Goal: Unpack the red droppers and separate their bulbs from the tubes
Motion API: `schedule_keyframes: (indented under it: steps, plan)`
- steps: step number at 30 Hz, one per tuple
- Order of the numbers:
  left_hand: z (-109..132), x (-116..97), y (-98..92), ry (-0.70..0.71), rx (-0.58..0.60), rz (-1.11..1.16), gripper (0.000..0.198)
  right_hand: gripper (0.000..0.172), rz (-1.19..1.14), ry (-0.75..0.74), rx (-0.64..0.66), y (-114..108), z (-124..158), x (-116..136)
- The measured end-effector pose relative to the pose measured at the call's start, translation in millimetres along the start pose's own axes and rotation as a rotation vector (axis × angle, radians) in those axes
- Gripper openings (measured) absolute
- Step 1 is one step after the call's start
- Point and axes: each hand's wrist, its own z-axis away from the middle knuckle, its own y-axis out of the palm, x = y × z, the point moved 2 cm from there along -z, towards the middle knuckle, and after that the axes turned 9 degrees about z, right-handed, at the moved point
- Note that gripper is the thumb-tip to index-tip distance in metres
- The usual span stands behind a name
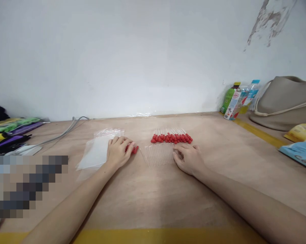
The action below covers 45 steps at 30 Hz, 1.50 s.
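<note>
Two rows of clear droppers with red rubber bulbs lie on the wooden table. The far row [171,137] shows its red bulbs in a line. The near row [158,154] lies between my hands, its clear tubes side by side. My left hand [118,151] is curled over the red bulbs [135,149] at the left end of the near row. My right hand [188,157] rests at the right end, fingers bent against the clear tips. A stack of clear plastic bags [96,152] lies just left of my left hand.
A grey cable [63,133] runs along the table at the left, near coloured pouches [10,132]. Bottles [236,100], a beige bag [286,101] and printed packets [300,149] stand at the right. A yellow strip [153,236] marks the near edge.
</note>
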Motion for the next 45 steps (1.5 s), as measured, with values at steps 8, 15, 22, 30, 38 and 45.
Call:
schedule_keyframes:
  steps: [8, 15, 22, 30, 38, 45]
  plan:
    - [-18.0, -29.3, 8.8, 0.096, 0.056, 0.059, 0.022, 0.021, -0.047, 0.022, 0.053, 5.5, -2.8, -3.3]
    - [-62.4, -40.4, 50.3, -0.063, 0.201, 0.095, 0.036, 0.020, -0.062, 0.053, 0.067, 4.5, -4.0, -3.3]
    - [-72.3, -45.9, 66.6, -0.114, 0.225, 0.123, 0.034, 0.020, -0.055, 0.048, 0.052, 4.4, -4.2, -2.6]
    - [-57.9, -45.6, 50.8, -0.224, 0.080, 0.154, 0.031, 0.021, -0.094, 0.095, -0.001, 8.1, -4.7, -6.0]
    - [8.0, -49.2, 0.4, 0.193, 0.172, 0.221, 0.021, 0.061, -0.159, -0.204, -0.275, -3.5, -6.0, 0.8]
    - [22.9, -48.0, 1.6, 0.323, 0.156, 0.195, 0.017, 0.038, -0.086, -0.554, -0.117, -6.9, -0.3, 16.3]
